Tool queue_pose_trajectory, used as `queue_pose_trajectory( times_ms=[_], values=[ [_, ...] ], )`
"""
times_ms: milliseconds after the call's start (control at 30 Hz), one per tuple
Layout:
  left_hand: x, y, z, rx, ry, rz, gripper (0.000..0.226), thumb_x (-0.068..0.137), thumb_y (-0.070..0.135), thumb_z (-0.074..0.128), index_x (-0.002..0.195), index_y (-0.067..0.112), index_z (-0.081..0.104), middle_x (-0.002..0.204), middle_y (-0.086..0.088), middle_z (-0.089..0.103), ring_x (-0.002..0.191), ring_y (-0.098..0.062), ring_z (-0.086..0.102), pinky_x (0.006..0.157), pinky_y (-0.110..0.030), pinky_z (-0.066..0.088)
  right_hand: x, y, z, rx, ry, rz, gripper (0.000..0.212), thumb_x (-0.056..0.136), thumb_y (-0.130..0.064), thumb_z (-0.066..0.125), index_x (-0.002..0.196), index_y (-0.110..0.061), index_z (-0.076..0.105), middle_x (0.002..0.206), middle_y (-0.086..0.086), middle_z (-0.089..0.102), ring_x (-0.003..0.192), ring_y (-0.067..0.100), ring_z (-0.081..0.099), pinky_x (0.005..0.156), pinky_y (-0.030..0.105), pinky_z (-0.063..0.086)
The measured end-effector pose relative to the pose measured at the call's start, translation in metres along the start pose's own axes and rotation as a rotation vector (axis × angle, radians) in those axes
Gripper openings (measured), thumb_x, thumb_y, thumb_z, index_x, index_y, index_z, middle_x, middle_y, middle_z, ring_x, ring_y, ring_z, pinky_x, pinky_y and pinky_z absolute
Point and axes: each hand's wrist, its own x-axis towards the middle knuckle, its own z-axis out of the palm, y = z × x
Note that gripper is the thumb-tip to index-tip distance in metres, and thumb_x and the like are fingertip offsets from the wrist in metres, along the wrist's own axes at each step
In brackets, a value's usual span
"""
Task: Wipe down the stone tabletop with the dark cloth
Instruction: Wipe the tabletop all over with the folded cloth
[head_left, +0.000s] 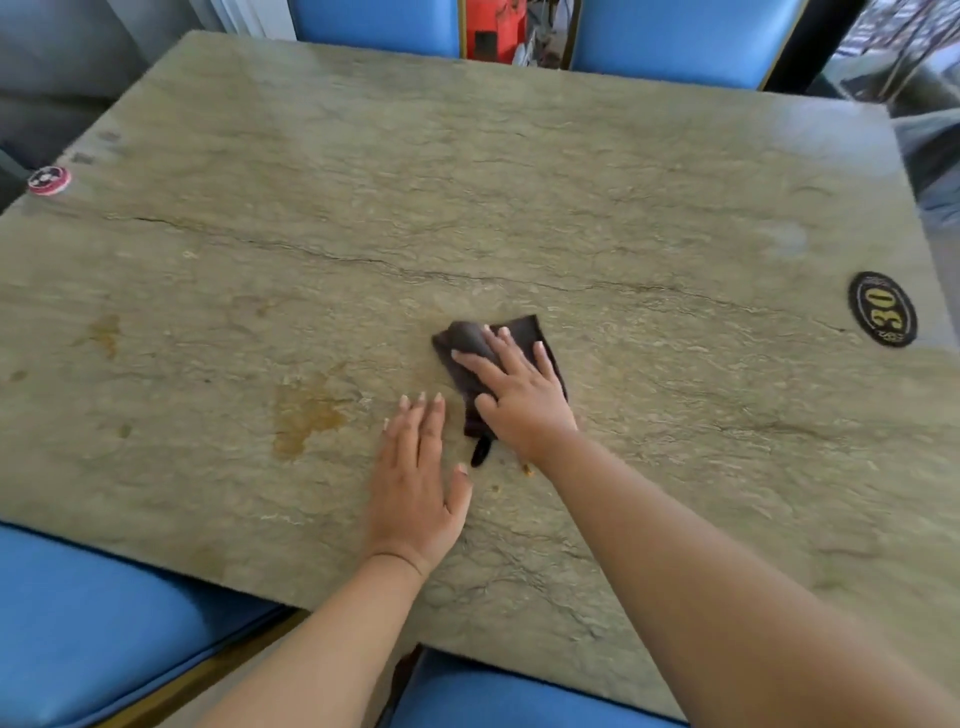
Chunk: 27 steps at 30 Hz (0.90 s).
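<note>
Dark cloth (519, 332), folded, lies flat on the stone worktop (519, 182) near its middle, pinned under the right hand (514, 397). Right palm down, fingers (543, 358) spread apart and pressed on the cloth, not curled round it; cloth shows past the fingertips and a small tail pokes out behind the wrist. Left hand (415, 483) flat on bare stone just beside the cloth, fingers together, thumb out, holding nothing.

Beyond the fingertips: wide bare stone to the far edge, crossed by a dark crack. Orange-brown stain (304, 415) left of the left fingers. Small crumbs (527, 470) by the right wrist. Blue seats (93, 623) at near and far edges.

Black oval plaque (882, 309), far right of the right fingers, reads "30" in gold. Round red-and-white disc (49, 180) at the far left edge; markings unreadable.
</note>
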Motion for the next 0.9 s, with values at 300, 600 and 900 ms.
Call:
queue_pose_trajectory(
  times_ms=[300,600,900],
  values=[
    [0.001,0.000,-0.003,-0.024,-0.042,0.045,0.069,0.088,0.042,0.026,0.149,0.011,0.033,0.154,-0.017,0.030,0.146,-0.035,0.017,0.119,-0.050,0.017,-0.089,0.085,-0.044,0.203,0.317,0.684,0.058,0.093,-0.009,0.035,0.145,-0.035,0.034,0.162,-0.001,0.008,0.148,0.013,-0.004,0.119,0.038,-0.008],
    [0.001,-0.002,-0.002,-0.034,-0.039,0.077,0.067,0.087,0.043,0.024,0.145,0.014,0.040,0.153,-0.016,0.032,0.146,-0.038,0.016,0.119,-0.052,0.012,-0.102,0.009,-0.008,0.182,0.033,0.490,0.066,0.094,-0.009,0.037,0.150,-0.037,0.019,0.161,-0.001,-0.010,0.147,0.017,-0.017,0.115,0.043,-0.015],
    [0.002,-0.007,-0.006,-0.183,-0.019,0.048,0.066,0.090,0.042,0.013,0.144,0.015,0.040,0.158,-0.005,0.025,0.148,-0.024,0.008,0.122,-0.039,0.001,-0.115,-0.001,-0.047,0.636,0.202,0.400,0.062,0.090,0.002,0.037,0.129,-0.042,0.056,0.145,-0.010,0.043,0.119,0.015,0.050,0.088,0.022,0.045]
  ],
)
